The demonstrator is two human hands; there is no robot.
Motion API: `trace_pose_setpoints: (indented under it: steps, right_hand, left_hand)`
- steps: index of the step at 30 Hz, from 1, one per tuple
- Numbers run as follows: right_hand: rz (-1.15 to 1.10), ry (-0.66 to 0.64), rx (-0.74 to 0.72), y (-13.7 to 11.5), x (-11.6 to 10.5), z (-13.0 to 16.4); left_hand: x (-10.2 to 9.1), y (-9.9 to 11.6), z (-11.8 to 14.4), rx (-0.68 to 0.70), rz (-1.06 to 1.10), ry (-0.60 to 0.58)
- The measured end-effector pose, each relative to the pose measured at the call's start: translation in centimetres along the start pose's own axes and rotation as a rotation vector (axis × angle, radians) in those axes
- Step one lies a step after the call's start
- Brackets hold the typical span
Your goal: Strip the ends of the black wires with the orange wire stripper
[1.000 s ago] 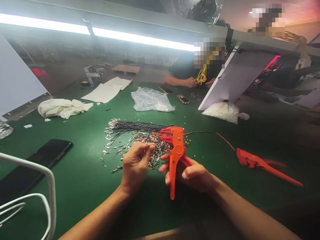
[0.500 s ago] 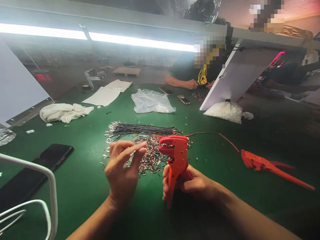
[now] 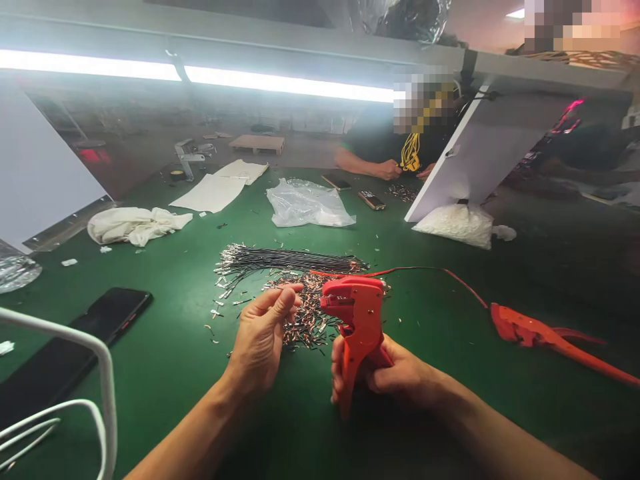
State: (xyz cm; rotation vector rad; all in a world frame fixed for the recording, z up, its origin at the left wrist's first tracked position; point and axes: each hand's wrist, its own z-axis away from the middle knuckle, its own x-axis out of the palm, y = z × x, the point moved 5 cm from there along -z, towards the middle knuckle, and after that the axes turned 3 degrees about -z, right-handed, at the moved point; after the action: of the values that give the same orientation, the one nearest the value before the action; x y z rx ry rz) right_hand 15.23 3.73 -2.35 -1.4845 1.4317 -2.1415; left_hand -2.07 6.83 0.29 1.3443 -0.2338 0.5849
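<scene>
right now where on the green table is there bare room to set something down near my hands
Bare green table lies between the black phone and the left hand, and between the orange stripper in the right hand and the second red tool. It is crowded ahead of the hands: wire bundle and scattered clippings.

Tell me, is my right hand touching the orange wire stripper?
Touching. The head view shows the right hand wrapped around the handles of the orange wire stripper, holding it upright above the green table.
</scene>
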Motion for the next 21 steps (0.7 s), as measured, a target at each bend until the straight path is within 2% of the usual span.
trace_pose_setpoints:
  steps: [13,21]
  right_hand:
    - [0.018,0.035,0.033,0.14,-0.03,0.01]
    - [0.001,0.027,0.025,0.16,0.18,-0.09]
  left_hand:
    - [0.15,0.44,-0.02,-0.042,0.056,-0.029]
    - [0.24,-0.15,0.1,-0.067,0.011,-0.052]
